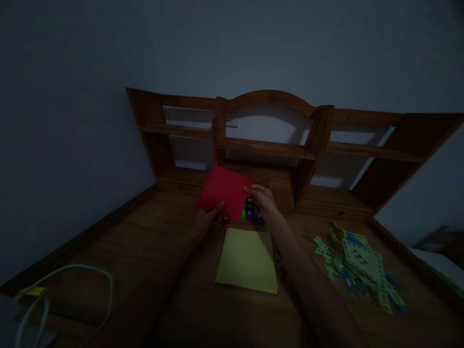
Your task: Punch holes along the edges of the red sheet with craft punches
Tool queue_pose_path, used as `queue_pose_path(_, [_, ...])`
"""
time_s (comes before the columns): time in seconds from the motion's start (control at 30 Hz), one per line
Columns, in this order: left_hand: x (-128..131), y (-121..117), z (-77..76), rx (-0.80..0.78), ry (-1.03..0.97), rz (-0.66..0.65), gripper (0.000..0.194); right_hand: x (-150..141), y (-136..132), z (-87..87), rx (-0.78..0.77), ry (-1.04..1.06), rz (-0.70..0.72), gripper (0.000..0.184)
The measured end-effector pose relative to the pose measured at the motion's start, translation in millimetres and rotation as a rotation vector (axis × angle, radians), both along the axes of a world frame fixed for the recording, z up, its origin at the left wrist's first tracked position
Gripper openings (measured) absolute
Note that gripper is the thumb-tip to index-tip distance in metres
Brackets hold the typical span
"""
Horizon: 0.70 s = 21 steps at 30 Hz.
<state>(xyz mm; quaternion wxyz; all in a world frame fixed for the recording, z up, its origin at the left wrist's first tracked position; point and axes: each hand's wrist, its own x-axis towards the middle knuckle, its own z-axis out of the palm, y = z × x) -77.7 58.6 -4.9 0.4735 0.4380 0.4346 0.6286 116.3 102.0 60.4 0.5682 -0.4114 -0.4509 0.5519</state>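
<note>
Left grip (208, 218), right grip (261, 197): both on red edge-perforated sheet (228, 188).

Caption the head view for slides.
Left hand and right hand hold a red punched-edge sheet beyond yellow paper on a wooden desk.

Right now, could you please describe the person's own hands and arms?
The left hand and right hand are both ungloved. The right forearm is bare as far as it shows; the left forearm fades into shadow lower down, so any sleeve there is unclear. No watch or bracelet shows.
</note>
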Motion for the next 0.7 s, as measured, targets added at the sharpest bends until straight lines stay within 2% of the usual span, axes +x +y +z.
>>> queue_pose_path(0.33, [-0.7,-3.2,2.1,0.055,0.081,-0.03,0.039,0.7,-0.4,0.3,0.001,0.005,0.005,0.025])
queue_pose_path(0.47, [0.1,-2.0,1.6,0.034,-0.015,0.016,0.041,2.4,-0.2,0.8,-0.006,-0.008,0.01,0.024])
queue_pose_path(0.7, [-5.7,-0.1,-2.3,-0.066,0.117,-0.047,0.047,8.9,6.6,-1.1,0.008,0.007,0.003,0.028])
